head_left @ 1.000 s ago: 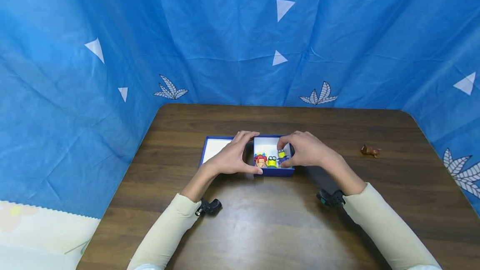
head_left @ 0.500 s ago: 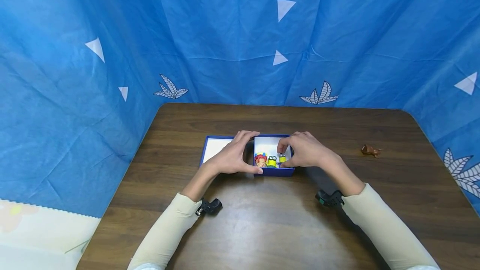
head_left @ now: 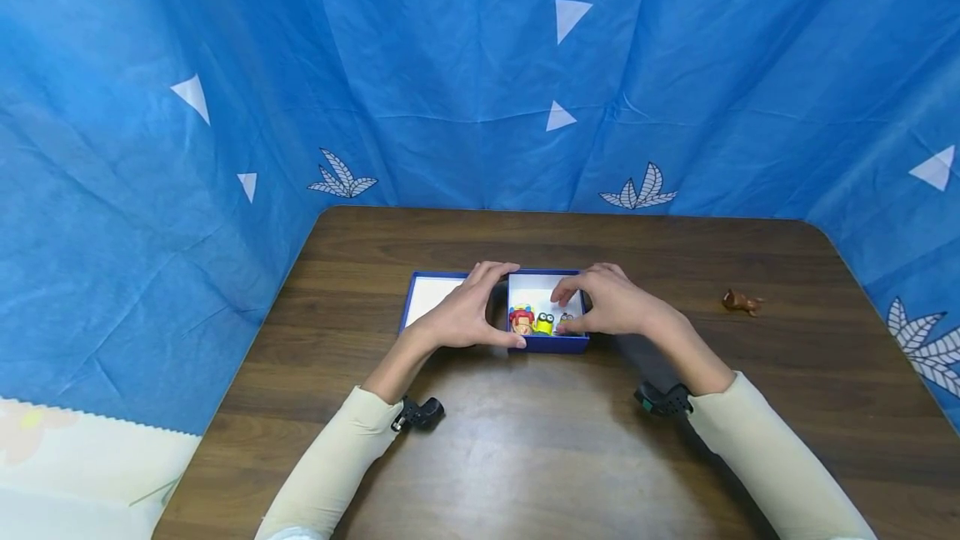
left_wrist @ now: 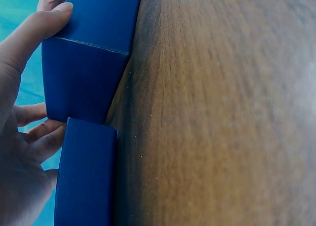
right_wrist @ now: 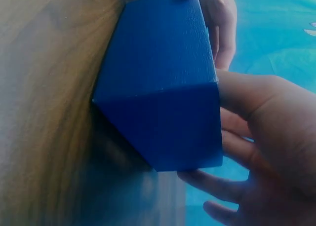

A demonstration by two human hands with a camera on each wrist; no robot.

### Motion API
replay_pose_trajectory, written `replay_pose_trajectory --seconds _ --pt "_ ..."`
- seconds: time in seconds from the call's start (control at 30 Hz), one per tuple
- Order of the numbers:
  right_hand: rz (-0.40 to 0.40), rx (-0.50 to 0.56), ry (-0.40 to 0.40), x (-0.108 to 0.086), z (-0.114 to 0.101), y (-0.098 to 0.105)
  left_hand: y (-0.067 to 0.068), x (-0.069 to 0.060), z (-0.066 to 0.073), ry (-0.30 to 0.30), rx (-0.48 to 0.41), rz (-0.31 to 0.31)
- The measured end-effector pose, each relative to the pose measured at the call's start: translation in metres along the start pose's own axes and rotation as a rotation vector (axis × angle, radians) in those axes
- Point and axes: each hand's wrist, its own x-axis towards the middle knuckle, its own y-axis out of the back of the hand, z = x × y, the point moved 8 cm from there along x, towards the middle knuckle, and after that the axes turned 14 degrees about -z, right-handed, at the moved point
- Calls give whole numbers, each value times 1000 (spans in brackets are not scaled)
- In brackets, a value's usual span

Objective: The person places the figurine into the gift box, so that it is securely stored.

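A small blue box [head_left: 555, 345] with a white inside stands open on the table. My left hand [head_left: 468, 311] holds its left side, thumb on the front rim and fingers at the back, as the left wrist view also shows. In the box are a red-and-yellow toy figure [head_left: 521, 320], a yellow minion figure [head_left: 544, 322] beside it, and a third small figure [head_left: 567, 317] at the right, partly hidden. My right hand [head_left: 615, 298] reaches over the right wall, thumb and fingers apart around that third figure. In the right wrist view the box wall [right_wrist: 158, 58] hides the fingertips.
The box lid [head_left: 431, 298], blue-rimmed and white inside, lies left of the box, partly under my left hand. A small brown toy animal [head_left: 741, 302] lies at the right on the wooden table [head_left: 480, 457]. A blue curtain [head_left: 480, 65] hangs behind the table.
The third figure has gone lower into the box, from upright between my right fingers to near the bottom. The right fingers have spread away from it. My left hand stays put.
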Motion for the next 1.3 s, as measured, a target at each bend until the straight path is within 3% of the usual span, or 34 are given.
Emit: replay_pose_trajectory --seconds 0.33,0.57,0.9,1.3 --pt "132 200 54 -26 19 9 -1 0 -2 -1 -7 5" --pt "243 233 59 -50 40 13 -1 -1 -3 -2 -5 5" --pt "296 242 -59 -97 80 23 -1 0 -1 -7 4 11" --pt "406 197 -194 -154 146 20 0 -1 0 -5 -7 16"
